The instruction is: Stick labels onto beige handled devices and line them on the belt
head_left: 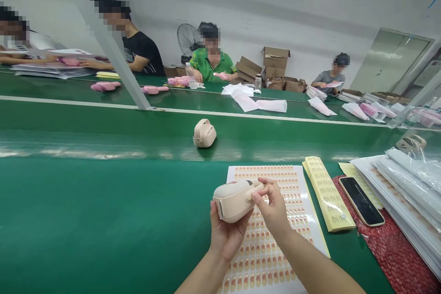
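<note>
A cream-coloured rounded device (234,203) is held above a white sheet of small oval stickers (268,266). My left hand (227,234) cups it from below and at its left side, with the thumb against the near end. My right hand (274,206) is at the device's right side, thumb and index finger pinched together at a round part near the handle. Whether a sticker is between those fingertips is too small to tell. Another cream device (205,133) with a handle stands on the green belt behind.
To the right lie yellow label sheets (329,195), a phone (361,201), red bubble wrap (396,257) and stacked bagged sheets (403,197). Several people sit across the line, beyond a white-edged rail (213,115) and a slanted post (117,55). Pink items (105,86) lie there.
</note>
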Motion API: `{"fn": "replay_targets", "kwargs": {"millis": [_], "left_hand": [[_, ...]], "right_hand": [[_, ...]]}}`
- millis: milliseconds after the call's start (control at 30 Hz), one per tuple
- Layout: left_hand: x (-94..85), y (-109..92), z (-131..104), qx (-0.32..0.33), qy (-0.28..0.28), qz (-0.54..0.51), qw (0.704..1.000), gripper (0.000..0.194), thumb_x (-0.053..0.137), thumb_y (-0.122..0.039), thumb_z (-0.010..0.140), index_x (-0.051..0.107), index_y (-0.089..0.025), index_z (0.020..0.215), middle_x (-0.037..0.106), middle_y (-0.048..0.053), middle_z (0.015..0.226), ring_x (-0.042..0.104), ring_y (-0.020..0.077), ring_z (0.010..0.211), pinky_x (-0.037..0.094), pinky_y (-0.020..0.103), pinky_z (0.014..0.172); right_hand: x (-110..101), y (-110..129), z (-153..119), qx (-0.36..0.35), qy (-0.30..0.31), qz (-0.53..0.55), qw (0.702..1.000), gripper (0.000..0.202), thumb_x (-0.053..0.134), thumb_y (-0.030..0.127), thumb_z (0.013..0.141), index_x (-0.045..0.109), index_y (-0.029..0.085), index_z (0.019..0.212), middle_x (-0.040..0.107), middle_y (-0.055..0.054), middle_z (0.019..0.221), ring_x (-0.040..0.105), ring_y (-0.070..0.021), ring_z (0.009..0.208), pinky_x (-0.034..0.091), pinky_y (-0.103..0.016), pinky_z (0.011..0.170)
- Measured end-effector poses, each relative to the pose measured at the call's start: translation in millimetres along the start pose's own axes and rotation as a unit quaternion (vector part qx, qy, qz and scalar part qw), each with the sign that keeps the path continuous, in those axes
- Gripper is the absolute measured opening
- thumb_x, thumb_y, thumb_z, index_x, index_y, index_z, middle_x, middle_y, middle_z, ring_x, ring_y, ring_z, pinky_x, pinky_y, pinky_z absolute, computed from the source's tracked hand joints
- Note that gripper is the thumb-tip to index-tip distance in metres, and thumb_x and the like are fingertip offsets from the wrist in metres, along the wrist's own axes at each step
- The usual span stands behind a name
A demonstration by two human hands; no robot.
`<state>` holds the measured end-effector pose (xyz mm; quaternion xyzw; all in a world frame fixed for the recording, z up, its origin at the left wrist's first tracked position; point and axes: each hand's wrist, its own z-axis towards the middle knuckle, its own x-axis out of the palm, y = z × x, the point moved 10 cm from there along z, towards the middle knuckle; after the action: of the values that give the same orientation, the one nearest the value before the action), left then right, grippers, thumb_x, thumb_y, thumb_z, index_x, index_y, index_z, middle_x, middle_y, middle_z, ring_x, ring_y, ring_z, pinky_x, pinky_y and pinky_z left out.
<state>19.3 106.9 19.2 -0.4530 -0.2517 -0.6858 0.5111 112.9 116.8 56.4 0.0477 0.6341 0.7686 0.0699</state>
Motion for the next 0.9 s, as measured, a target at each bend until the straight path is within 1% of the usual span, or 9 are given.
{"fn": "replay_targets", "kwargs": {"millis": [133, 233, 333, 467, 633, 700, 767, 833, 900], "left_hand": [[-3.4, -1.4, -2.1, 0.001, -0.019, 0.011, 1.0, 0.053, 0.016, -0.05, 0.089, 0.037, -0.025, 0.131, 0.045, 0.008, 0.132, 0.039, 0.0207, 0.122, 0.032, 0.031, 0.101], [-10.7, -2.5, -5.4, 0.001, -0.052, 0.016, 0.999, 0.05, 0.022, -0.047, 0.09, 0.026, -0.026, 0.135, 0.047, 0.008, 0.13, 0.043, 0.0199, 0.119, 0.035, 0.031, 0.099], [-13.5, -1.2, -7.9, -0.004, -0.063, 0.014, 0.998, 0.053, 0.024, -0.048, 0.089, 0.021, -0.025, 0.137, 0.049, 0.01, 0.128, 0.046, 0.0197, 0.117, 0.037, 0.03, 0.097], [-16.3, 3.8, -10.1, -0.025, -0.081, 0.003, 0.996, 0.057, 0.027, -0.048, 0.088, 0.014, -0.024, 0.138, 0.048, 0.01, 0.129, 0.043, 0.02, 0.119, 0.035, 0.029, 0.098], [-16.9, 4.1, -11.1, -0.046, -0.069, 0.008, 0.997, 0.056, 0.025, -0.053, 0.087, 0.019, -0.028, 0.137, 0.044, 0.007, 0.133, 0.034, 0.0194, 0.125, 0.036, 0.028, 0.098], [-16.5, 3.1, -11.7, -0.055, -0.056, 0.016, 0.997, 0.053, 0.024, -0.054, 0.087, 0.03, -0.028, 0.133, 0.043, 0.006, 0.134, 0.032, 0.0204, 0.126, 0.037, 0.029, 0.097], [-17.8, 1.0, -12.9, -0.058, -0.057, 0.02, 0.996, 0.05, 0.026, -0.053, 0.087, 0.04, -0.027, 0.128, 0.043, 0.005, 0.134, 0.032, 0.022, 0.126, 0.038, 0.028, 0.097], [-22.0, -2.0, -14.7, -0.054, -0.08, 0.02, 0.995, 0.047, 0.034, -0.05, 0.086, 0.044, -0.026, 0.125, 0.043, 0.006, 0.134, 0.034, 0.0236, 0.125, 0.038, 0.029, 0.097], [-27.5, -4.0, -17.0, -0.051, -0.115, 0.02, 0.992, 0.045, 0.04, -0.046, 0.085, 0.044, -0.026, 0.125, 0.046, 0.007, 0.131, 0.038, 0.0241, 0.123, 0.039, 0.031, 0.097]], "right_hand": [[-1.7, 14.9, -2.1, -0.074, 0.003, -0.064, 0.995, 0.012, 0.06, 0.028, 0.07, 0.052, 0.022, 0.063, 0.051, -0.007, 0.097, 0.048, -0.0239, 0.105, 0.035, -0.041, 0.091], [-1.3, 18.9, -2.1, -0.096, 0.012, -0.08, 0.992, 0.01, 0.06, 0.03, 0.071, 0.055, 0.023, 0.066, 0.05, -0.006, 0.097, 0.048, -0.0234, 0.103, 0.037, -0.04, 0.09], [-2.4, 7.5, 2.3, -0.052, 0.024, -0.058, 0.997, 0.016, 0.064, 0.032, 0.067, 0.055, 0.023, 0.077, 0.05, -0.006, 0.101, 0.047, -0.0234, 0.105, 0.037, -0.039, 0.092], [10.5, -22.5, 2.9, 0.054, 0.087, 0.034, 0.994, 0.044, 0.067, 0.036, 0.063, 0.051, 0.024, 0.103, 0.054, -0.005, 0.103, 0.051, -0.0231, 0.1, 0.041, -0.038, 0.086], [13.9, -28.7, 8.8, 0.063, 0.124, 0.063, 0.988, 0.034, 0.057, 0.037, 0.071, 0.053, 0.024, 0.103, 0.057, -0.004, 0.099, 0.053, -0.0211, 0.095, 0.043, -0.036, 0.082], [-6.8, -23.9, 25.7, 0.041, 0.105, 0.014, 0.994, 0.03, 0.052, 0.035, 0.074, 0.054, 0.023, 0.102, 0.057, -0.005, 0.1, 0.052, -0.0205, 0.096, 0.042, -0.035, 0.082], [-49.4, -16.5, 50.7, 0.004, 0.024, -0.091, 0.996, 0.027, 0.046, 0.031, 0.077, 0.056, 0.022, 0.1, 0.056, -0.006, 0.1, 0.052, -0.0203, 0.096, 0.041, -0.036, 0.083], [-98.1, -13.8, 73.6, -0.001, -0.075, -0.232, 0.97, 0.028, 0.042, 0.025, 0.078, 0.056, 0.022, 0.101, 0.053, -0.007, 0.107, 0.052, -0.0193, 0.093, 0.04, -0.035, 0.084], [-125.9, -23.0, 92.0, 0.025, -0.091, -0.272, 0.958, 0.025, 0.046, 0.019, 0.073, 0.059, 0.019, 0.095, 0.053, -0.009, 0.103, 0.054, -0.0204, 0.085, 0.04, -0.038, 0.083]]}}
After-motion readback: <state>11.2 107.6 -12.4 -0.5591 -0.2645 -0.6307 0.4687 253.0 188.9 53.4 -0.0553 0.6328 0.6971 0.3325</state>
